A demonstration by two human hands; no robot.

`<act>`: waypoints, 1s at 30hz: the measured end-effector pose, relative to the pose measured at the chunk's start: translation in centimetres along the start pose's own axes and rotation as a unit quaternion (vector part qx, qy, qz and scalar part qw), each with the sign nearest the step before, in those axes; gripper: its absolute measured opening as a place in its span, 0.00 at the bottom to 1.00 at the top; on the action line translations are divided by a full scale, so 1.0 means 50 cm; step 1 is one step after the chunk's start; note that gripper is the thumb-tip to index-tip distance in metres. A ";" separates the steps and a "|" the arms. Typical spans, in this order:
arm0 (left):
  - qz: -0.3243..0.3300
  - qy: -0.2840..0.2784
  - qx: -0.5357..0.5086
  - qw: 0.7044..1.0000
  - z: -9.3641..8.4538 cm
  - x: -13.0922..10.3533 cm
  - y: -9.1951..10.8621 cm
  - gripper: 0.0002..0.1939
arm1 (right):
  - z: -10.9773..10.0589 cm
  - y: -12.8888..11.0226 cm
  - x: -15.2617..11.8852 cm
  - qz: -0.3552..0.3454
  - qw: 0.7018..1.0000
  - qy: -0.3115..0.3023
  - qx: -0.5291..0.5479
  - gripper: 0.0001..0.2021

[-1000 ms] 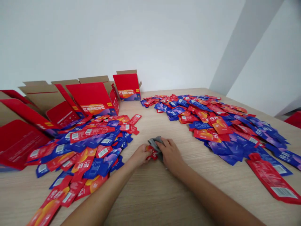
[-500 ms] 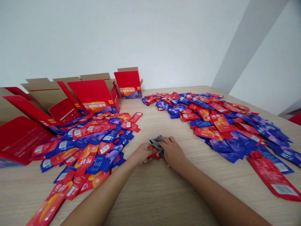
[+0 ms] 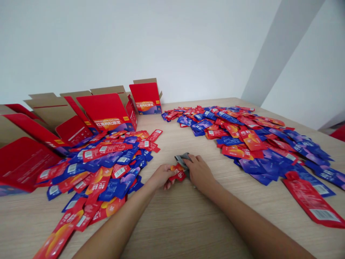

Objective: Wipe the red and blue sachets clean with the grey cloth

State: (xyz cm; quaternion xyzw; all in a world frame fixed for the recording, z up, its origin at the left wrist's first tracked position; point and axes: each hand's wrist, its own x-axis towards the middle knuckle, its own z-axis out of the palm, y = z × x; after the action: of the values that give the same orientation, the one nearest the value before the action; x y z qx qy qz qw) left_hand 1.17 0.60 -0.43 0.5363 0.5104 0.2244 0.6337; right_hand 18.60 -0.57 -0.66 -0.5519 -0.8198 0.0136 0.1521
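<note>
Low over the table's middle, my left hand (image 3: 162, 176) is closed on the left edge of a red sachet (image 3: 178, 173) with an orange print. My right hand (image 3: 199, 172) grips a grey cloth (image 3: 182, 160), which lies against the sachet's right side and covers part of it. The fingertips of my right hand are partly hidden by the cloth. To the left lies a heap of red and blue sachets (image 3: 107, 158). A wider pile of the same sachets (image 3: 242, 140) spreads out on the right.
Several open red cartons (image 3: 105, 111) with raised flaps stand behind the left heap. Another carton (image 3: 145, 97) stands by the wall. One red sachet (image 3: 312, 201) lies at the near right of the wooden table (image 3: 172, 230), and a long one (image 3: 58, 233) at the near left.
The red sachet shows more of its printed face between my hands now. My left hand has shifted slightly and its lower fingers have loosened. The cloth remains in my right hand.
</note>
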 end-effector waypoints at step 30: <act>0.036 0.082 -0.070 0.993 0.009 0.015 -0.010 0.20 | -0.001 0.022 0.003 -0.015 0.999 0.005 0.044 0.23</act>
State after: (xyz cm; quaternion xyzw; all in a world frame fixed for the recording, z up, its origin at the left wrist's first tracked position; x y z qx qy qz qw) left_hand 1.71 0.86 -1.20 0.4884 0.5242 0.3257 0.6170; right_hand 19.54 -0.02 -0.80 -0.5325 -0.8258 0.0442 0.1804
